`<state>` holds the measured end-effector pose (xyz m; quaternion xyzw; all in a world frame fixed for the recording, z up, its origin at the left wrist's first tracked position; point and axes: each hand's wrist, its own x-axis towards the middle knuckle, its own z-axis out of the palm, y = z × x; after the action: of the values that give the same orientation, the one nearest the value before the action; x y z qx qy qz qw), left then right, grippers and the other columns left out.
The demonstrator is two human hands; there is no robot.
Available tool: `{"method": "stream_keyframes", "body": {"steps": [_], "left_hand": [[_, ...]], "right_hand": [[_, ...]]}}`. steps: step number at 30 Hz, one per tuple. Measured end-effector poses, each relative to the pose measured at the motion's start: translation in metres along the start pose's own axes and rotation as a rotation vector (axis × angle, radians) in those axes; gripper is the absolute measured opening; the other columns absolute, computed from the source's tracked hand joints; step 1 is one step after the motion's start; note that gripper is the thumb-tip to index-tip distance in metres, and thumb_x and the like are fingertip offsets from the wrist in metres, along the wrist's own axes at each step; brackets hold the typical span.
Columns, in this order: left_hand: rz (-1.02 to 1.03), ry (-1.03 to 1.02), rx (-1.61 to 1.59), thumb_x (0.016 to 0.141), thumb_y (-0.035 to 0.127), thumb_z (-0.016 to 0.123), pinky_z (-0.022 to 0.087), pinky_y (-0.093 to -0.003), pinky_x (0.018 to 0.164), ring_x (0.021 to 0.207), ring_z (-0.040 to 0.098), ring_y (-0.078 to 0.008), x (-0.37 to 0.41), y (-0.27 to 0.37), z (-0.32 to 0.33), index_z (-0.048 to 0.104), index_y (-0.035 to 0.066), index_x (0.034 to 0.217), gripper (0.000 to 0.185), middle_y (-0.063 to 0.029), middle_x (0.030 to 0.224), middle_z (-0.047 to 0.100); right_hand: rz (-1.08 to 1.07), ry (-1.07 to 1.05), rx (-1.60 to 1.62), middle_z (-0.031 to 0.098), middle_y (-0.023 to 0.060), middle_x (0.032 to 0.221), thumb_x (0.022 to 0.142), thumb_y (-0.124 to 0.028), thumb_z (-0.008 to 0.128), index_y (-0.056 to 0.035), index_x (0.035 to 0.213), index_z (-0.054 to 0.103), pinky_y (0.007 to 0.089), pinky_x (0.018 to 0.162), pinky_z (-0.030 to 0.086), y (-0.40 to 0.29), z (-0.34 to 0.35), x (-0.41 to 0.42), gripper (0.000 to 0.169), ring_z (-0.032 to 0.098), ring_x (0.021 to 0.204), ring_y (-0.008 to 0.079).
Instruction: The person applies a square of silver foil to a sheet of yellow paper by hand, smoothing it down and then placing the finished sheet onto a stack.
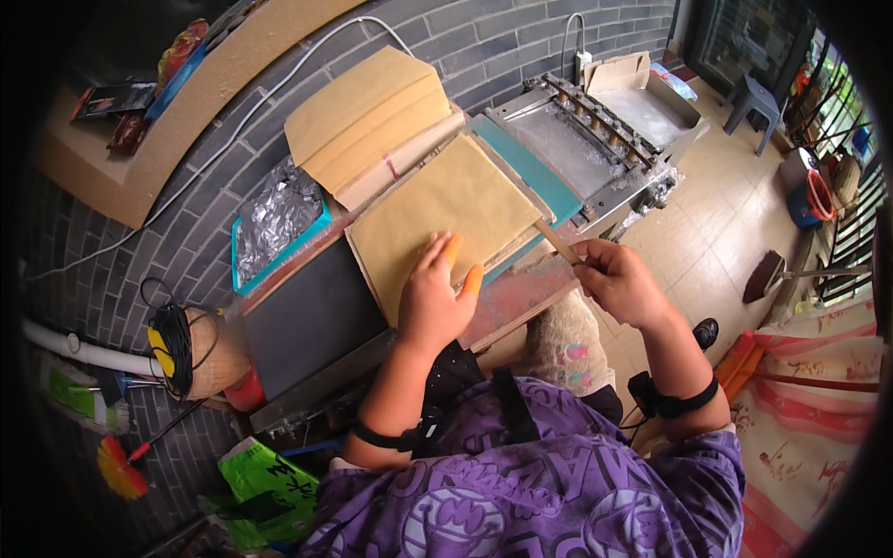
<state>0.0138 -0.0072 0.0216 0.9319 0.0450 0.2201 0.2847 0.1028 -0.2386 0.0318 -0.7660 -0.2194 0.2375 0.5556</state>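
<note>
My left hand (438,296) lies on the near edge of a brown paper sheet (450,216), fingers spread, with orange finger cots on two digits. The sheet tops a flat stack on the bench. At the stack's right corner, my right hand (610,275) pinches a thin flat strip (558,243), whose far end meets the corner; whether it goes between layers I cannot tell. Behind the stack lies a pile of brown paper (370,118), its top part raised in folds. A teal ribbed mat (534,171) shows under and beyond the stack's right side.
A teal tray (279,277) of crumpled foil pieces stands at the left, by a black flat surface (314,314). A metal frame machine (586,139) and an open cardboard box (649,115) stand at the back right. A grey stool (753,104) is on the floor.
</note>
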Motion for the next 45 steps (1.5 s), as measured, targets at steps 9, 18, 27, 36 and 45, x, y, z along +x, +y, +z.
{"method": "stream_keyframes", "body": {"steps": [9,18,27,36,45], "left_hand": [[-0.669,-0.100,-1.179,0.087,0.031,0.053,0.049,-0.0354,0.076,0.092,0.059,-0.0241,0.101,-0.039,0.010,0.053,0.001,0.103,0.034,-0.0140,0.097,0.059],[-0.708,0.034,-1.188,0.079,0.011,0.059,0.049,-0.0313,0.063,0.070,0.057,-0.0157,0.088,-0.073,0.003,0.056,0.006,0.092,0.015,-0.0027,0.081,0.059],[-0.554,0.036,-1.520,0.081,0.010,0.055,0.046,-0.0291,0.078,0.088,0.057,-0.0166,0.059,-0.120,-0.033,0.055,0.003,0.106,0.026,-0.0054,0.096,0.061],[-0.581,0.162,-1.637,0.084,0.016,0.051,0.045,-0.0324,0.084,0.094,0.058,-0.0210,0.017,-0.179,-0.068,0.055,0.003,0.110,0.029,-0.0101,0.104,0.061],[-0.490,0.267,-1.575,0.085,0.015,0.050,0.044,-0.0359,0.086,0.096,0.058,-0.0239,-0.029,-0.205,-0.112,0.054,0.003,0.111,0.029,-0.0106,0.106,0.061]], "right_hand": [[-0.087,0.019,-0.129,0.051,0.0053,0.059,0.080,-0.006,0.054,0.0012,0.095,0.057,0.0285,0.050,0.040,-0.021,0.005,-0.010,0.017,0.047,0.053,0.0122],[-0.060,-0.268,-0.152,0.052,0.0066,0.061,0.077,0.002,0.056,0.0006,0.098,0.058,0.0275,0.051,0.039,-0.027,-0.031,-0.058,0.021,0.047,0.054,0.0115],[0.133,-0.053,-0.069,0.049,-0.0011,0.058,0.081,0.000,0.053,0.0028,0.100,0.056,0.0221,0.048,0.037,-0.017,-0.036,-0.055,0.019,0.045,0.053,0.0055],[0.153,-0.051,-0.067,0.048,-0.0014,0.057,0.081,-0.001,0.054,0.0020,0.101,0.056,0.0217,0.046,0.035,-0.018,-0.037,-0.053,0.020,0.044,0.051,0.0049],[0.170,-0.040,-0.094,0.050,0.0007,0.057,0.081,-0.001,0.054,0.0042,0.100,0.055,0.0227,0.044,0.036,-0.017,-0.038,-0.051,0.020,0.044,0.049,0.0057]]}}
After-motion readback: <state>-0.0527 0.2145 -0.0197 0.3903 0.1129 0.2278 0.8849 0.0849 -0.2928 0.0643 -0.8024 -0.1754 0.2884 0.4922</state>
